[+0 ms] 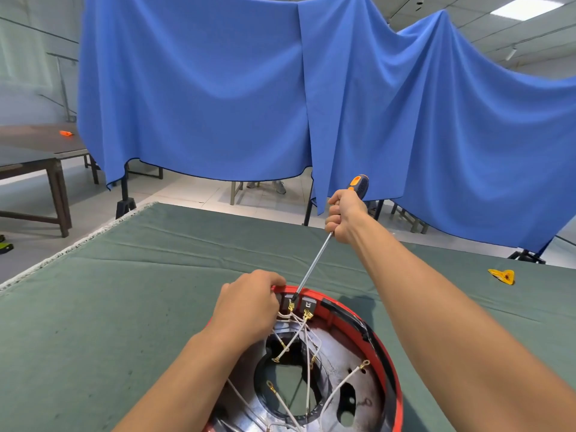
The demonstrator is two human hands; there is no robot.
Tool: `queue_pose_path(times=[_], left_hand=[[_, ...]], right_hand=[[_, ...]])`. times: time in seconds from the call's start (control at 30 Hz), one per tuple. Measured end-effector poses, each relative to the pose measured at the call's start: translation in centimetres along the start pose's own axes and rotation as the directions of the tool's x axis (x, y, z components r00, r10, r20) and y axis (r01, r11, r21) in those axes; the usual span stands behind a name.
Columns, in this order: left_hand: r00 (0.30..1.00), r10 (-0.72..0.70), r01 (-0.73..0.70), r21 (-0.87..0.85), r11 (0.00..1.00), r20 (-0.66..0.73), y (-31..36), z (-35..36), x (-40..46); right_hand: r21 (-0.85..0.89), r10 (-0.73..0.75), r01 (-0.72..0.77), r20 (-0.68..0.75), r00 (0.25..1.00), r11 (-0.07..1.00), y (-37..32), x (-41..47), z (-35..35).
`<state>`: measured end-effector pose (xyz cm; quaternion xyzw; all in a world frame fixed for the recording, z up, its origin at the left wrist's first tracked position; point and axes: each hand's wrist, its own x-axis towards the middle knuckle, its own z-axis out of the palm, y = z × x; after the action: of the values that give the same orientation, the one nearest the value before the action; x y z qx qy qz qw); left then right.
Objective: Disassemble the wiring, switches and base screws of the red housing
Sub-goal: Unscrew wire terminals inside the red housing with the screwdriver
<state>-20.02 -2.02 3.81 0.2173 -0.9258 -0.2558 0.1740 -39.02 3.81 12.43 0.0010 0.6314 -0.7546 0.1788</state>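
Note:
The round red housing (385, 347) lies open side up at the bottom centre of the green table, its metal base plate and several loose white wires (307, 369) with brass terminals showing inside. Two dark switches (307, 304) sit under the far rim. My left hand (249, 304) grips the far-left rim beside them. My right hand (344, 215) holds the orange and dark handle of a long screwdriver (314, 263), whose tip touches the left switch's terminals.
A green cloth (124, 291) covers the table, its far edge close beyond the housing. A small yellow part (503, 275) lies at the right. Blue drapes (280, 88) hang behind; brown tables stand at the far left, one with an orange item (66, 133).

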Motion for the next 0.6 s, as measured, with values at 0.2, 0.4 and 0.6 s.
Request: queue_pose_path(times=[0.2,0.4,0.6], left_hand=[[1.000,-0.006,0.007,-0.069,0.998,0.012,-0.2,0.0,0.2],[0.998,-0.046,0.041,-0.122,0.992,-0.045,-0.4,0.0,0.4],[0.999,-0.045,0.043,-0.093,0.995,-0.024,-0.2,-0.1,0.5]], right_hand=[[-0.047,0.087,-0.083,0.113,0.990,0.995,1.2,0.2,-0.2],[0.026,0.093,-0.100,0.200,0.975,0.995,1.2,-0.2,-0.9],[0.180,-0.107,0.073,0.188,0.976,0.981,-0.9,-2.6,-2.0]])
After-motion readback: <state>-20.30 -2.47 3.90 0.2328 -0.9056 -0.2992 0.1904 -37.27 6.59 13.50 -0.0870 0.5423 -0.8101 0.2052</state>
